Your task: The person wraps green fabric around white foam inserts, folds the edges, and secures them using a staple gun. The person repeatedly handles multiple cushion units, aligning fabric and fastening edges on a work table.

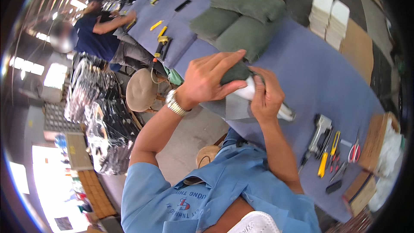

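Note:
Above the near edge of the blue-covered table I hold a cushion (pixel 235 73) of dark green fabric, with white padding (pixel 246 89) showing at its open side. My left hand (pixel 207 77) lies over the green part, thumb bent across toward the padding and fingers stretched along the far side. At the cushion's right, my right hand (pixel 268 91) pinches the fabric edge between thumb and fingers. A grey cloth flap (pixel 238 107) hangs below the padding. Past my right wrist a pale end piece (pixel 286 113) sticks out; my hand hides how it joins the cushion.
Finished-looking green cushions (pixel 246 21) are piled at the far side. A staple gun (pixel 319 133), yellow utility knife (pixel 328 155) and scissors (pixel 355 150) lie at right, beside a cardboard box (pixel 374 142). A co-worker (pixel 101 30) works at the far left, near a round stool (pixel 141 89).

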`<action>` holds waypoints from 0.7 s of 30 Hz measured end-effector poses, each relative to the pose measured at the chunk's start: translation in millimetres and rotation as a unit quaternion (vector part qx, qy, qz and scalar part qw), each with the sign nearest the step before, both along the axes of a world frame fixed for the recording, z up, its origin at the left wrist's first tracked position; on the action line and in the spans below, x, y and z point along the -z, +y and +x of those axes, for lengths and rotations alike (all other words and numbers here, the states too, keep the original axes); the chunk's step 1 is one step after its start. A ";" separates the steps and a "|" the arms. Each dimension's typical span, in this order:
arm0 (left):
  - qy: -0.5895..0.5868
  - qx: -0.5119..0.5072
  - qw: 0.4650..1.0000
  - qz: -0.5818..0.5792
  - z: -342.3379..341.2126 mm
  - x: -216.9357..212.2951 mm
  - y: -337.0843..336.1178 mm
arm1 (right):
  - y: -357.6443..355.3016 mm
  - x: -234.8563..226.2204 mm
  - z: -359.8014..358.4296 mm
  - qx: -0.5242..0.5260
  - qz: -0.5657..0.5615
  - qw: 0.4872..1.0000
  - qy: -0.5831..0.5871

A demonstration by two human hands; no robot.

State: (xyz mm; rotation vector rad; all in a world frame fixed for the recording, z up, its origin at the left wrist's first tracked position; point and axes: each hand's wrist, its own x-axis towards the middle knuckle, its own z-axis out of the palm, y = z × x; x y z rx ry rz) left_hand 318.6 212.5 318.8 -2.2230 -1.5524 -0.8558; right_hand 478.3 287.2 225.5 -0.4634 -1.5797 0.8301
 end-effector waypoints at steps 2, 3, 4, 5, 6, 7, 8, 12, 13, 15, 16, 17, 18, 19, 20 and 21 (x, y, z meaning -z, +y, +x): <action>0.001 -0.017 0.999 0.032 -11.7 5.2 13.7 | 2.0 -0.2 -0.6 -0.002 -0.031 0.999 -0.016; -0.007 -0.024 0.999 0.037 -21.1 11.8 22.1 | 2.7 -0.9 -0.8 0.006 -0.028 0.999 -0.022; -0.053 -0.026 0.997 0.039 -27.9 24.3 33.9 | 4.0 -1.0 0.4 0.019 -0.023 0.999 -0.030; -0.100 -0.025 0.994 0.040 -33.2 37.2 44.7 | 4.1 -1.4 1.9 0.032 -0.021 0.999 -0.038; -0.164 -0.049 0.985 0.029 -38.6 47.7 45.7 | -0.5 -1.4 3.3 0.015 -0.011 0.998 -0.063; -0.230 -0.063 0.971 0.017 -42.7 60.3 47.9 | -4.3 0.8 6.7 0.004 -0.002 0.996 -0.090; -0.298 -0.067 0.952 0.004 -42.8 67.9 54.5 | -4.5 1.7 9.5 0.004 0.006 0.993 -0.118; -0.502 -0.020 0.864 -0.018 -21.0 83.5 70.8 | -5.6 -5.9 13.7 -0.018 0.024 0.992 -0.120; -0.524 0.004 0.851 -0.013 -16.7 92.7 75.1 | -4.2 -6.7 17.3 0.009 0.029 0.991 -0.133; -0.568 0.060 0.821 -0.010 2.9 126.1 88.3 | 9.5 -3.5 30.5 0.072 0.038 0.984 -0.161; -0.548 0.101 0.828 -0.061 2.7 157.0 79.3 | 16.2 -0.3 35.3 0.097 0.056 0.980 -0.162; -0.524 0.127 0.836 -0.108 -3.1 192.3 52.9 | 14.7 2.2 34.0 0.109 0.056 0.979 -0.162; -0.464 0.051 0.875 -0.131 4.2 226.4 25.8 | 13.0 6.4 34.8 0.125 0.057 0.977 -0.163; -0.614 0.070 0.729 -0.294 23.6 226.2 4.0 | 16.5 12.4 42.4 0.155 0.059 0.972 -0.168; -0.620 0.084 0.743 -0.238 45.4 244.6 -15.2 | 20.6 19.2 52.8 0.187 0.043 0.963 -0.191; -0.641 0.065 0.722 -0.251 65.1 245.1 -30.2 | 25.5 28.7 64.3 0.223 0.028 0.950 -0.217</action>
